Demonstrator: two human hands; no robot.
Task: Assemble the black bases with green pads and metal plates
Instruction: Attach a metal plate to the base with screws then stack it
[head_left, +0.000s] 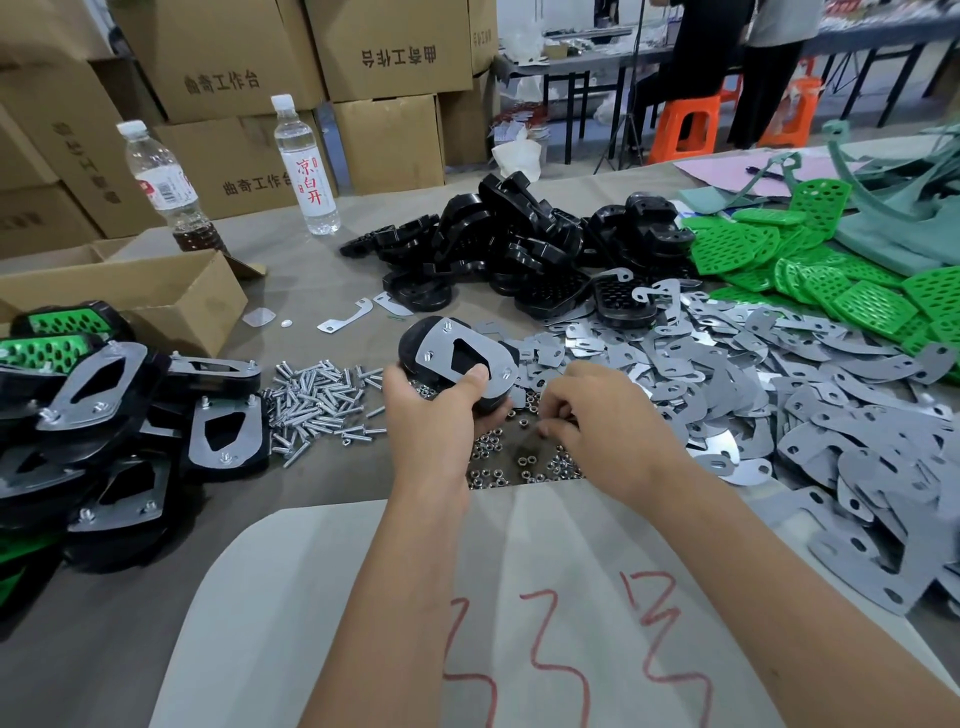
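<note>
Two hands work at the table's middle. The left hand (434, 402) grips a black base (415, 345) from below, fingers curled round its underside and the thumb pressed flat on the metal plate (457, 353) that lies on top. The base is held above the table, tilted toward the camera, its long axis running from upper left to lower right, the rounded wide end at the right. Three screw ends show at the plate's corners. The right hand (597, 415) hangs over a scatter of nuts (519, 460), its fingers (558, 421) bent down and drawn together at the tips; whether they pinch a nut cannot be told.

Left of the nuts lies a heap of screws (322, 402), too many to count. At the far left sits a stack of finished units (104, 415), at least six with plates up. Loose bases (519, 244) are heaped beyond the hands, green pads (810, 270) at the right, and loose plates (753, 389) spread over the right side, all past counting. Two bottles (306, 161) stand at the back left, in front of cartons (379, 47).
</note>
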